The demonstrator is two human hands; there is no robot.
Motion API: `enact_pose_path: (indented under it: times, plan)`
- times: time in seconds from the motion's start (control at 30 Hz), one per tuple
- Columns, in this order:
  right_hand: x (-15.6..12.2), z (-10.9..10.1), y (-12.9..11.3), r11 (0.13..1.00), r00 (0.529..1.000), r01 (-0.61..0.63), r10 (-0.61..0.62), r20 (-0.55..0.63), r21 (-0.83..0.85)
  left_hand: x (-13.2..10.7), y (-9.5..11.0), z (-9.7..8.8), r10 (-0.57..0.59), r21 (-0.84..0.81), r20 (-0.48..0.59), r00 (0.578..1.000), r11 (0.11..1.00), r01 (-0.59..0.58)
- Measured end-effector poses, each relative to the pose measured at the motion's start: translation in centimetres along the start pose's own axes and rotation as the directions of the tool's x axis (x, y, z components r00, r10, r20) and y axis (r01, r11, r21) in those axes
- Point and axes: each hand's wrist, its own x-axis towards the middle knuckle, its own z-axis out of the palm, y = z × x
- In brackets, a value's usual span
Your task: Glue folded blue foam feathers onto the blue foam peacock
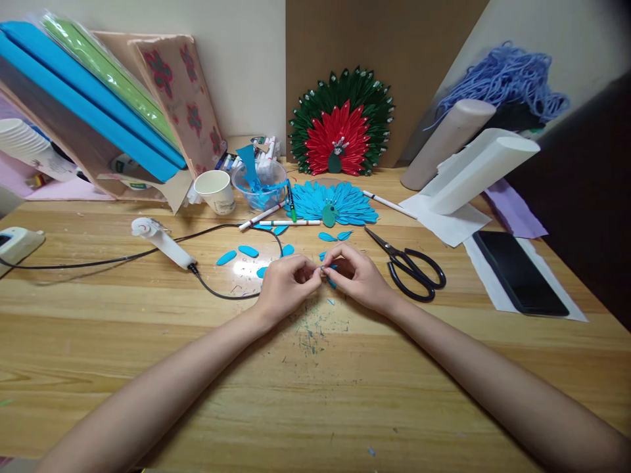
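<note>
My left hand (290,284) and my right hand (363,279) meet over the middle of the table, thumbs and forefingers pinched together. Something tiny is between the fingertips, too small to make out. Bits of blue show just under the right fingers. Around the hands lie loose blue petals, among them one petal (226,257) to the left and another (327,236) just beyond. Behind them is a fan of blue petals with a green peacock body (329,214). Black-handled scissors (414,266) rest open to the right of my right hand.
A white glue gun (165,243) lies left, its black cord looping near my left hand. Beyond stand a paper cup (215,192), a plastic tub (246,197) and a green-and-red peacock (341,125). White markers (290,223), paper rolls (486,174) and a phone (520,272) lie about.
</note>
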Motion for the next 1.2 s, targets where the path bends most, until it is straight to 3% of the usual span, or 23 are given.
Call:
enact_pose_path:
  times: [0.53, 0.7, 0.97, 1.2]
  plan:
    - [0.33, 0.27, 0.26, 0.967, 0.989, -0.126, 0.141, -0.051, 0.223, 0.24, -0.4, 0.16, -0.041, -0.005, 0.057, 0.997, 0.999, 0.042]
    - [0.31, 0.2, 0.33, 0.978, 0.99, -0.108, 0.123, -0.075, 0.176, 0.2, -0.27, 0.06, -0.057, -0.009, -0.003, 0.998, 0.998, 0.057]
    - [0.44, -0.06, 0.3, 0.991, 0.991, -0.134, 0.134, 0.021, 0.024, -0.01, -0.02, 0.04, -0.024, 0.023, -0.005, 1.0, 0.999, 0.024]
    - [0.41, 0.0, 0.14, 0.988, 0.989, -0.147, 0.145, 0.031, 0.055, 0.12, 0.0, 0.08, -0.048, -0.004, 0.005, 0.999, 0.999, 0.048]
